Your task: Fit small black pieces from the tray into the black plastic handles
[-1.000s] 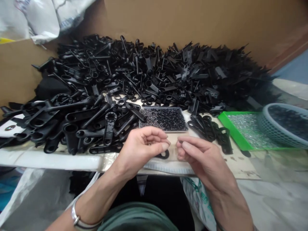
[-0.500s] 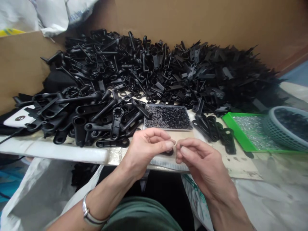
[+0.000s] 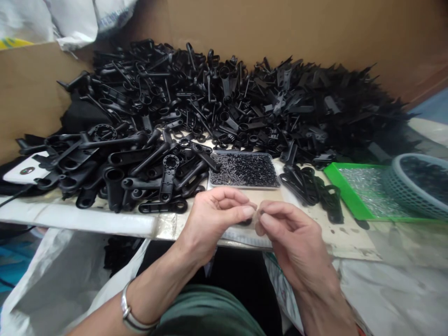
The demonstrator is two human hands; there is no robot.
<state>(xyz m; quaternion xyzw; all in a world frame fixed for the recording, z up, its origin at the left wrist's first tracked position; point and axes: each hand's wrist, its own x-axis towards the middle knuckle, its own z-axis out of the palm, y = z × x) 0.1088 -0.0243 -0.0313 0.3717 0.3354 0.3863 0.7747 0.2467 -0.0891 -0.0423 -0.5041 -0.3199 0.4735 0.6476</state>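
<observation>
My left hand (image 3: 210, 221) is closed in a pinch, thumb against fingertips, just above the front of the worktable. Whatever it grips is too small or hidden to name. A dark rounded piece (image 3: 246, 222) shows partly below its fingertips. My right hand (image 3: 301, 238) faces it closely, thumb and index finger pinched on a tiny dark thing that I cannot make out. Behind both hands stands a shallow clear tray (image 3: 259, 187) of small screw-like pieces (image 3: 257, 168), silvery at left and black at right.
Black plastic arm-shaped parts (image 3: 224, 93) are heaped across the back, with more arms (image 3: 115, 182) at left. A few black parts (image 3: 308, 186) lie right of the tray. Further right are a green tray (image 3: 345, 198) of clear small pieces and a grey basket (image 3: 416, 191). Cardboard (image 3: 280, 32) walls the back.
My right hand has shifted slightly left, bringing its fingertips nearer my left ones. My left hand remains pinched in nearly the same place.
</observation>
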